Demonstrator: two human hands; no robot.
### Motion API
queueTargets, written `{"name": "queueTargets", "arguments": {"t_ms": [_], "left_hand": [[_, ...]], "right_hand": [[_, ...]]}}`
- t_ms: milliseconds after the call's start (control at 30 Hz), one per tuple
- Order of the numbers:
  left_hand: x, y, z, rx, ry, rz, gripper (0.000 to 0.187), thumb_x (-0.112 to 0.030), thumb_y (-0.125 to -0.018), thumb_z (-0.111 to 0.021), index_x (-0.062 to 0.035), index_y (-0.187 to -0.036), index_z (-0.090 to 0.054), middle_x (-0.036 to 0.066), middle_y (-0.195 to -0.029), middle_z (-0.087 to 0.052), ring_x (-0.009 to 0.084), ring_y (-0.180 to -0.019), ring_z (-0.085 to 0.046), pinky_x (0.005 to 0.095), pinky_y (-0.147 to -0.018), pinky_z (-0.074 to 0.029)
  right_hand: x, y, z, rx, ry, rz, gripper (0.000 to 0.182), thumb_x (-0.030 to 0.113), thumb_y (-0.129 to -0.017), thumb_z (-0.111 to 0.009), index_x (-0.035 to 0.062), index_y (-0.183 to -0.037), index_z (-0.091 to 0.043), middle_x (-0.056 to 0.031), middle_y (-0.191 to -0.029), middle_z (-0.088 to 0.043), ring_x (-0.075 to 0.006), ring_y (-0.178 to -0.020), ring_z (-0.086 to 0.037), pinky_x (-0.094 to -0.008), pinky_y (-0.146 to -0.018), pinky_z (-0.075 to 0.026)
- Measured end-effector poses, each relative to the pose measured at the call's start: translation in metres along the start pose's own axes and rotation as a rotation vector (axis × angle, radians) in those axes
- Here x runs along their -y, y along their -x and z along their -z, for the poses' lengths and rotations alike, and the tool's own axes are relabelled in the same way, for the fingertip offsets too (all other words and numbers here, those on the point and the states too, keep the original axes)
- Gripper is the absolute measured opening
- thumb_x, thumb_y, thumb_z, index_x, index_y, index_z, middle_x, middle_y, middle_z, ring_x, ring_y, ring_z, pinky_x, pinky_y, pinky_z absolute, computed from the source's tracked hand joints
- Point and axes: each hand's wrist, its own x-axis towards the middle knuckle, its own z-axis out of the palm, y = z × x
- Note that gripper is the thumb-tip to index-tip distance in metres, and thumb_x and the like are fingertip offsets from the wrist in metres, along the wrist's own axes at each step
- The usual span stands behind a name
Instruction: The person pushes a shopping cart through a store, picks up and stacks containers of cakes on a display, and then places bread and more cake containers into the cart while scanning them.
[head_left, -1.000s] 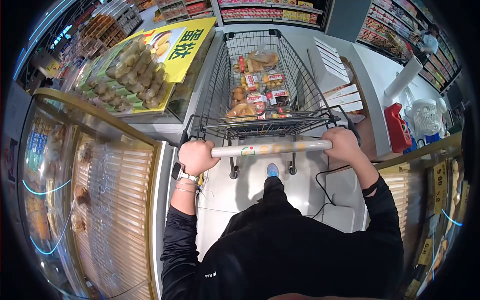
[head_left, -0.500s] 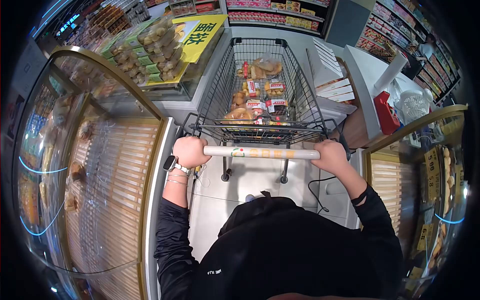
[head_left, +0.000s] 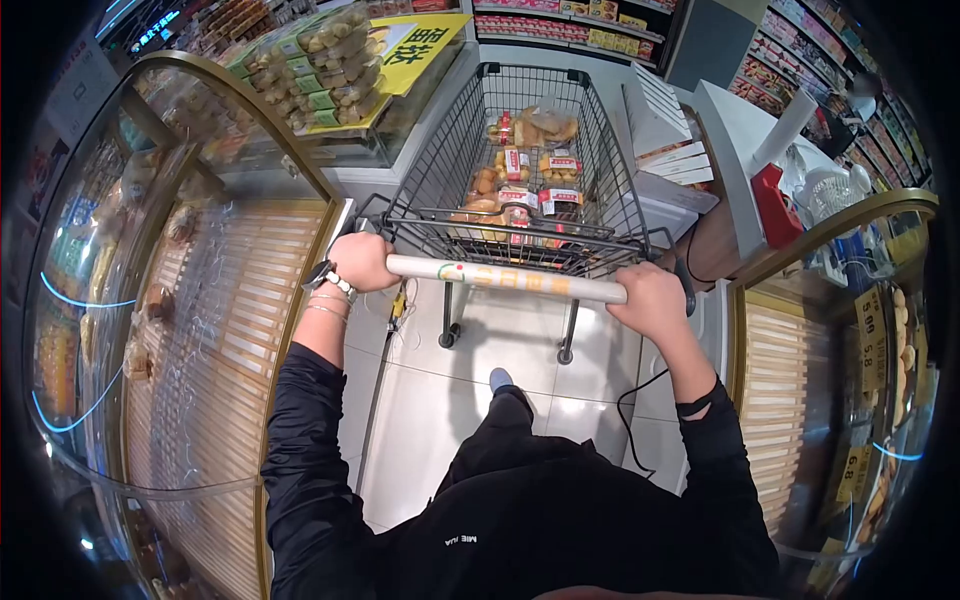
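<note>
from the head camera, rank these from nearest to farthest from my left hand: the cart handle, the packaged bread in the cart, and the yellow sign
1. cart handle: gripped by the left hand.
2. packaged bread: in the cart basket, ahead and right.
3. yellow sign: far ahead, over the display case.

You stand behind the shopping cart (head_left: 520, 160), with your left hand (head_left: 362, 260) on the left end of its handle bar (head_left: 505, 279) and your right hand (head_left: 648, 298) on the right end. The packaged breads (head_left: 520, 185) lie inside the cart basket, in front of the bar. A curved glass display case (head_left: 180, 330) is at your left, and another glass case (head_left: 850, 340) is at your right. Beyond the left case, a counter (head_left: 400, 150) carries trays of packed pastries (head_left: 310, 60), left of the cart. Store shelves (head_left: 560, 20) stand far ahead.
</note>
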Motion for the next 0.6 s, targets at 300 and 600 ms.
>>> {"name": "queueTargets", "arguments": {"t_ms": [300, 600], "left_hand": [[0.007, -0.087, 0.002, 0.013, 0.003, 0.009, 0.029, -0.037, -0.058, -0.063, -0.0143, -0.075, -0.069, 0.012, -0.069, -0.064, 0.0298, -0.068, -0.063, 0.0385, -0.064, -0.051], [0.035, -0.218, 0.011, -0.015, 0.066, 0.009, 0.028, -0.033, -0.058, -0.060, -0.0152, -0.077, -0.070, 0.011, -0.072, -0.065, 0.0289, -0.071, -0.063, 0.0367, -0.066, -0.051]], "right_hand": [[-0.048, -0.075, -0.002, 0.097, 0.022, -0.113, 0.018, 0.028, -0.060, -0.064, 0.0125, -0.070, -0.064, -0.0088, -0.073, -0.062, -0.0267, -0.076, -0.061, -0.0393, -0.064, -0.049], [-0.100, -0.192, -0.026, 0.101, 0.008, -0.238, 0.017, 0.024, -0.055, -0.063, 0.0095, -0.064, -0.062, -0.0114, -0.068, -0.060, -0.0302, -0.070, -0.060, -0.0407, -0.061, -0.048]]}}
